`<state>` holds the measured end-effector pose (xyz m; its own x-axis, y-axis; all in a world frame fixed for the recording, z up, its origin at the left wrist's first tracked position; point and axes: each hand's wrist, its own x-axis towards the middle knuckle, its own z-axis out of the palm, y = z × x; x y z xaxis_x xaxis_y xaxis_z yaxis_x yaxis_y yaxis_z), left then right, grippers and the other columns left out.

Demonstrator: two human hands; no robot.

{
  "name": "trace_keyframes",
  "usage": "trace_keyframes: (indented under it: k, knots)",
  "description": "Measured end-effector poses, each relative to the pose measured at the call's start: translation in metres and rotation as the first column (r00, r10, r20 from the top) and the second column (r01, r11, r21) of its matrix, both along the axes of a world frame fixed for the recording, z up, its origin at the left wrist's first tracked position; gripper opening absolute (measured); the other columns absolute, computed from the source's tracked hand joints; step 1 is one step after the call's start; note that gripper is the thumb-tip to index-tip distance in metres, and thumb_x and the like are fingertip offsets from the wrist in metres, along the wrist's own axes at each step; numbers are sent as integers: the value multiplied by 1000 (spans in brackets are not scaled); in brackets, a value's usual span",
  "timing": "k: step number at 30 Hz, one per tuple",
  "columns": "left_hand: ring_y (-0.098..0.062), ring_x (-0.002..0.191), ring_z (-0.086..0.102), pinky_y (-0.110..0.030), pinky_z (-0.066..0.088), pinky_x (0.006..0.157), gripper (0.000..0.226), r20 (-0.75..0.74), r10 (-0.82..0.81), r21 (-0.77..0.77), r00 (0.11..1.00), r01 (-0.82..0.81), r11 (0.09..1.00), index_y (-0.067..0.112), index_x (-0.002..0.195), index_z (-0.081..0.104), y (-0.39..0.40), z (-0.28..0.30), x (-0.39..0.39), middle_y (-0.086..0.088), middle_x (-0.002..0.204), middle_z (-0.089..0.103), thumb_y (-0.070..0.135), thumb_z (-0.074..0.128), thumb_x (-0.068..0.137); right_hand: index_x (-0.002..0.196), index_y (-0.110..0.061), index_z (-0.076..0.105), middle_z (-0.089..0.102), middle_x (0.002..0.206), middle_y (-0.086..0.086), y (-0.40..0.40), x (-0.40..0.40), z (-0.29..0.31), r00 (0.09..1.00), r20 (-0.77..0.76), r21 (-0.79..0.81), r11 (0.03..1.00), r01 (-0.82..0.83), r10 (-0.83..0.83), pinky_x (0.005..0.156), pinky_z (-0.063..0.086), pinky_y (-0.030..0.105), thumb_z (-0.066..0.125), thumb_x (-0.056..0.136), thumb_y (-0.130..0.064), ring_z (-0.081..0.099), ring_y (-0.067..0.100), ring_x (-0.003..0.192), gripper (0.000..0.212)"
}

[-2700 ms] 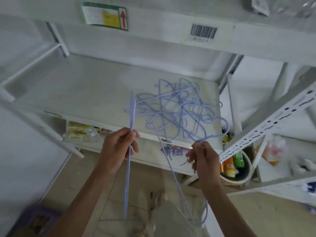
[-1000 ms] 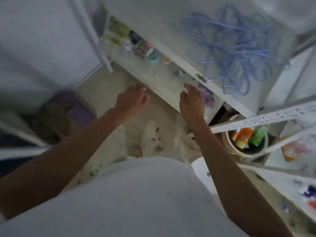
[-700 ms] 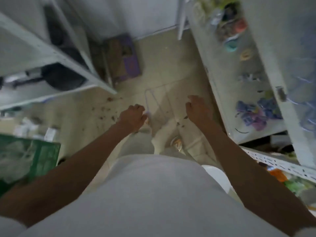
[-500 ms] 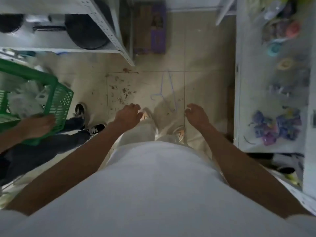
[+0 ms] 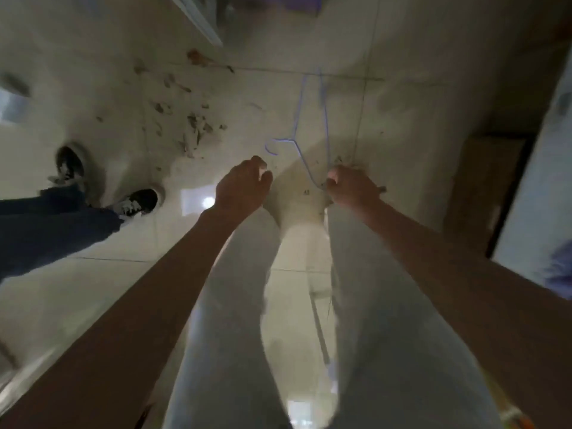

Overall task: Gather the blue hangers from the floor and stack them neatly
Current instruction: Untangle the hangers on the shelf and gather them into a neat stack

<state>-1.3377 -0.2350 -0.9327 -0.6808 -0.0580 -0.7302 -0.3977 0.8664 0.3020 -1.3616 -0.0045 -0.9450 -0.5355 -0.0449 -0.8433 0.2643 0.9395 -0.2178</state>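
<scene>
**One blue hanger on floor, both hands closing in**

Location. A single blue hanger point(image 5: 311, 131) lies flat on the tiled floor point(image 5: 402, 97), directly ahead of the person's legs. Its hook points to the left of view; its long triangular body runs away from the person.

Hands. The left hand point(image 5: 240, 188) hangs just short of the hook, fingers curled loosely inward, holding nothing that can be seen. The right hand point(image 5: 351, 187) is at the near corner of the hanger, fingers curled. The wire meets the hand there, but blur prevents confirming whether it is pinched or merely touched.

Handling, as judged. The item appears to be thin wire: very light, springy, and lying flush to the tile. It is likely awkward to lift from a flat run. The near corner or the hook looks like the best purchase, where a fingertip can get beneath. The hook may snag on other hangers when stacked.

Count. Blue hangers visible on the floor: one. Hands of the person working: two. A second person's shoes point(image 5: 102, 187) stand to the left: two. Scattered debris point(image 5: 192, 128) lies on the tile beside the hanger, uncounted.
</scene>
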Motion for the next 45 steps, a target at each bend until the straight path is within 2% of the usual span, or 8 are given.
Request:
trace_keyframes:
  k: [4, 8, 16, 19, 22, 28, 36, 45]
  knots:
    - [-32, 123, 54, -41, 44, 100, 45, 66, -105, -7, 992, 106, 994, 12, 141, 46, 3, -189, -7, -16, 131, 59, 31, 48, 100, 118, -12, 71, 71, 123, 19, -21, -27, -185, 996, 23, -140, 987, -77, 81, 95, 54, 40, 48, 99, -21, 68, 34, 115, 32]
    - [-41, 128, 50, -46, 43, 104, 64, 210, 147, -107, 967, -127, 986, 1, 151, 23, -11, -346, -4, -27, 140, 51, 33, 46, 101, 120, -14, 68, 71, 123, 15, -36, -31, -335, 997, -6, -44, 996, 79, -79, 98, 57, 40, 56, 94, -31, 69, 32, 115, 34]
    - [-31, 83, 73, -31, 57, 61, 65, 137, 604, -20, 785, -608, 794, 12, 141, 37, 1, -434, 19, -15, 106, 72, 35, 49, 81, 102, -16, 68, 74, 99, 16, -46, 27, -407, 968, -230, 41, 995, -91, 99, 79, 55, 42, 53, 82, -45, 71, 39, 99, 38]
    - [-25, 51, 69, -25, 50, 39, 31, 268, 624, 37, 734, -656, 754, 16, 99, 50, -3, -383, 21, -16, 92, 74, 39, 49, 78, 98, -14, 59, 69, 90, 19, -30, 39, -353, 975, -184, -40, 991, -131, 121, 75, 51, 43, 52, 91, -37, 67, 42, 93, 25]
    - [-28, 68, 74, -41, 61, 65, 38, 300, 526, 138, 796, -582, 802, 17, 102, 59, 1, -292, 12, -11, 90, 76, 48, 43, 86, 97, -4, 58, 66, 84, 24, -25, 47, -260, 981, -181, -169, 985, 38, -69, 72, 49, 46, 53, 100, -23, 66, 43, 85, 19]
    - [-26, 56, 63, -37, 49, 59, 14, 255, 520, 442, 815, -577, 687, 15, 78, 62, 35, -44, -47, -14, 70, 70, 21, 60, 90, 90, 0, 59, 52, 72, 12, -24, 56, -38, 857, -212, -250, 874, 416, -469, 71, 44, 45, 54, 100, -6, 57, 32, 72, 13]
    - [-19, 69, 56, -17, 47, 59, 28, 138, 168, 742, 976, -214, 635, -11, 89, 70, 98, 273, -105, -17, 75, 67, 13, 60, 98, 92, -11, 52, 45, 62, 13, 1, 52, 225, 440, -104, -509, 428, 747, -892, 49, 38, 26, 52, 106, -5, 45, 16, 45, 15]
    - [-13, 74, 69, -21, 56, 70, 27, 16, -56, 922, 998, 7, 388, 21, 87, 77, 205, 475, -69, 0, 79, 75, 29, 54, 98, 79, -18, 61, 59, 65, 14, 78, 95, 432, 19, -405, -586, 275, 762, -914, 62, 41, 31, 64, 97, -16, 49, 13, 59, 19]
